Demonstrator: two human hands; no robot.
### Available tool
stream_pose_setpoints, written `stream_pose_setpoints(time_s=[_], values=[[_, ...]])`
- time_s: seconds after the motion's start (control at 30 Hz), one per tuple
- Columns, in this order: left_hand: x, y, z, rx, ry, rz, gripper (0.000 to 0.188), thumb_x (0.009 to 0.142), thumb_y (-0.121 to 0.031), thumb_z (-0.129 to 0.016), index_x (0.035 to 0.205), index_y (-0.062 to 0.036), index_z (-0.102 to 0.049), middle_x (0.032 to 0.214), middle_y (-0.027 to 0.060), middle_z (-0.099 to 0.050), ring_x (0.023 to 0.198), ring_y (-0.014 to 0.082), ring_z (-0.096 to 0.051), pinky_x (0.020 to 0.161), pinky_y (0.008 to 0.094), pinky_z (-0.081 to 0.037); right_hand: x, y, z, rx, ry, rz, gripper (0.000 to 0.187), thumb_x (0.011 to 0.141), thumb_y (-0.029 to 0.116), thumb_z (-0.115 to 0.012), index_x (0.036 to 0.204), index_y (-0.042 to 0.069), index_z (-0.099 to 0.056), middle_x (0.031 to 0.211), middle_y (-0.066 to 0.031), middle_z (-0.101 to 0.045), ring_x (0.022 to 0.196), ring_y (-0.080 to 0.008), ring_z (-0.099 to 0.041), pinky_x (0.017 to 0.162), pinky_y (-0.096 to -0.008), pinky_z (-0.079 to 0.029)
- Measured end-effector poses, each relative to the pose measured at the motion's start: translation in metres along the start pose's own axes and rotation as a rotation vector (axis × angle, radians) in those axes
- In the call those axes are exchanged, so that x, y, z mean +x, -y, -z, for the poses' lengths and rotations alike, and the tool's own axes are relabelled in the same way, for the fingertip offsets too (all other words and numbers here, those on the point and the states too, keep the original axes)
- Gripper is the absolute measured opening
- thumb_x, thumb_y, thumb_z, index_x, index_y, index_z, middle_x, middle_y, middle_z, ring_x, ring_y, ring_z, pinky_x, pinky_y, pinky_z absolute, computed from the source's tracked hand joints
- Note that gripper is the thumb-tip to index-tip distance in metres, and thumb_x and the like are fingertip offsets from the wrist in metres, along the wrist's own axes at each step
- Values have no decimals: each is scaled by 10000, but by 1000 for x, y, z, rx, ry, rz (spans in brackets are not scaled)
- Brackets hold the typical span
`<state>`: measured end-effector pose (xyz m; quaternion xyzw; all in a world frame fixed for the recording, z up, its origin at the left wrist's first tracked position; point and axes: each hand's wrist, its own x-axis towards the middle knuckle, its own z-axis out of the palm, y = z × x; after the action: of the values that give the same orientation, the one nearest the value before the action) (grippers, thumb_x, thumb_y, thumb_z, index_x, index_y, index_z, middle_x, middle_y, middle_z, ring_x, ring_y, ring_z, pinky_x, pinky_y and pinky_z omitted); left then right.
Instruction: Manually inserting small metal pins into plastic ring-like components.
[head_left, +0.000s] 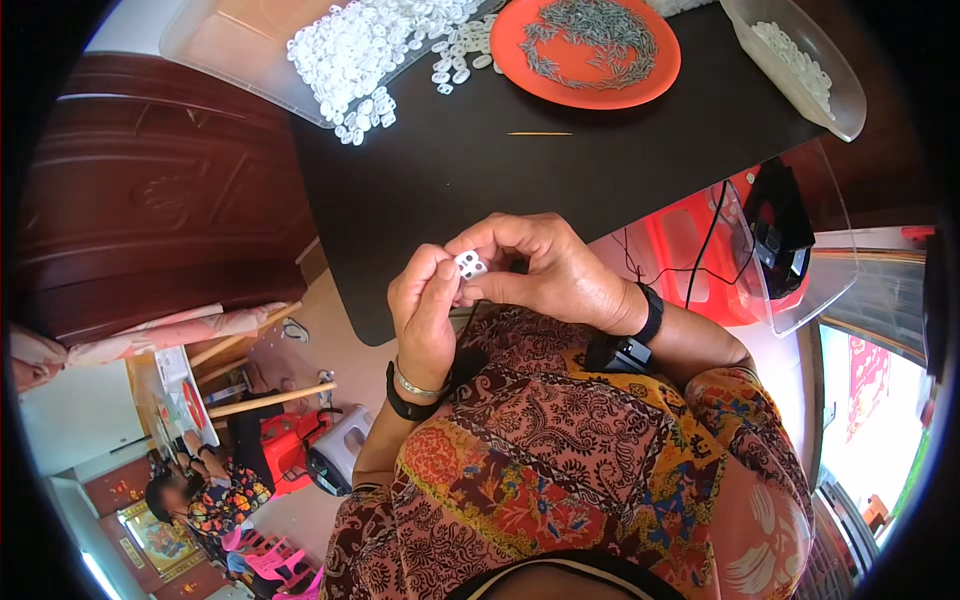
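A: What is in the room?
B: There is a table with a dark, smooth top point(440, 180), before a carved brown wooden panel point(150, 180). Farther back at lower left, another person point(215, 485) sits.
A: Where is the small white plastic piece with dark spots point(471, 265)?
B: It is up at the fingertips, near the table edge. The left hand point(425, 305) pinches it between thumb and forefinger, from its left side. The right hand point(560, 270) has the forefinger at its upper edge and the thumb at its lower edge, pinching also; a rounded gap stays between these two fingers. The other fingers are curled, partly hidden.
A: How many of each thing?
B: One piece in the fingers, one thin wooden stick point(540, 133), one round orange-red plate point(510, 60) with grey metal pins point(590, 40), too many for counting. Also two translucent plastic containers, a wide tray point(235, 60) and a narrow scoop-like one point(845, 110), both holding many white pieces point(350, 50), which I cannot count.
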<state>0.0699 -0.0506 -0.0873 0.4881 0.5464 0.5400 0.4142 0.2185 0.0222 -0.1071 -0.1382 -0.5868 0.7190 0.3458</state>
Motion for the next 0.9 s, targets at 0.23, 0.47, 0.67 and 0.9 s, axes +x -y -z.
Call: stream_pose_setpoints(time_s=[0.23,0.47,0.67,0.9], values=[[0,0,4,56,41,-78,315,945,-226,-481,711,-18,-445,634,-10,-425,581,57,-369,521,225,-307,2,-3,-2,-237,-61,289,295,748,48,-731,1027,56,-634,866,-64,-660,731,-172,-639,629,-280,-501],[-1,-5,6,148,67,-159,360,934,-252,-492,678,-11,-417,617,12,-394,573,79,-353,511,250,-288,1,-1,0,-367,-30,378,293,731,96,-748,1001,71,-639,784,-59,-640,691,-211,-624,603,-307,-483],[-2,-4,8,163,106,-172,387,933,-274,-494,666,-14,-389,618,17,-390,572,92,-343,507,262,-275,2,-1,2,-432,-38,448,259,733,115,-749,963,72,-639,747,-60,-625,666,-226,-620,579,-317,-472],[-3,-2,6,-2,127,-121,388,930,-267,-491,661,-17,-365,615,28,-390,565,94,-350,504,260,-277,2,-2,2,-465,-38,500,252,726,129,-760,934,70,-630,717,-55,-620,639,-220,-630,548,-308,-477]])
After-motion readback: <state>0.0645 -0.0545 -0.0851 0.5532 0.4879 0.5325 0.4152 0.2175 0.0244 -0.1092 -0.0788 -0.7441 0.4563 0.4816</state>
